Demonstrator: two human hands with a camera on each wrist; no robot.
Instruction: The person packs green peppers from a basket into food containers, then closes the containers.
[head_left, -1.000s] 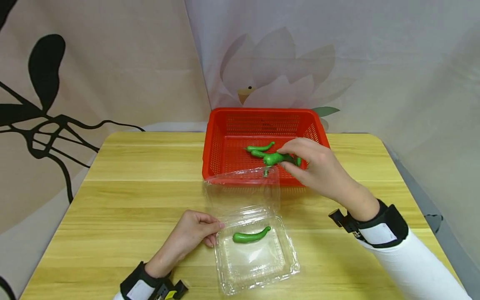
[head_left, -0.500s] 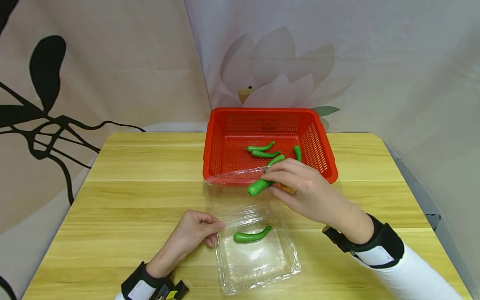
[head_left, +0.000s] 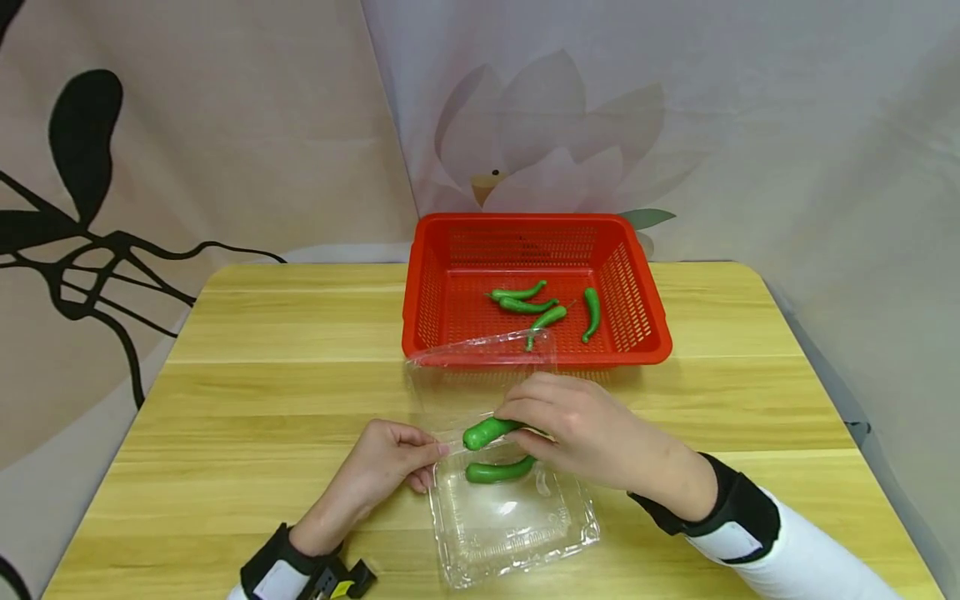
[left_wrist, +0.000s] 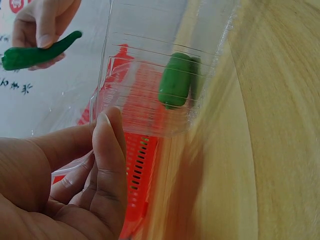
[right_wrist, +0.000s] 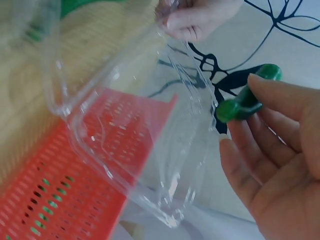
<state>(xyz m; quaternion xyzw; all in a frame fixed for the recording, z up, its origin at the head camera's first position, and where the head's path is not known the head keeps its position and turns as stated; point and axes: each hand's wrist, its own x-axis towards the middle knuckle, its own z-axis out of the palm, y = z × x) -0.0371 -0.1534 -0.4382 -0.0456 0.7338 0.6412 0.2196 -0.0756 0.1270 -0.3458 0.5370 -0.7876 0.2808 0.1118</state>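
Observation:
My left hand point(head_left: 393, 458) pinches the left edge of a clear plastic clamshell box point(head_left: 517, 533), near its hinge. The box lies unfolded, its lid leaning back over the front rim of the red basket. One green chili pepper point(head_left: 495, 472) rests in the box's base. Above it, my right hand point(head_left: 585, 429) holds a second green pepper point(head_left: 487, 433) between thumb and fingers. In the left wrist view, that held pepper point(left_wrist: 35, 57) is apart from the box, while the other pepper point(left_wrist: 175, 80) shows through the clear plastic.
Behind the box stands a red perforated basket point(head_left: 652, 342) holding several green peppers point(head_left: 592, 312). Both stand on a wooden table point(head_left: 300, 358), with a patterned cloth point(head_left: 262, 125) hanging behind its far edge.
My right hand has carried a pepper out of the red basket, toward the front and left, to above the box's base. My left hand has stayed on the box's edge.

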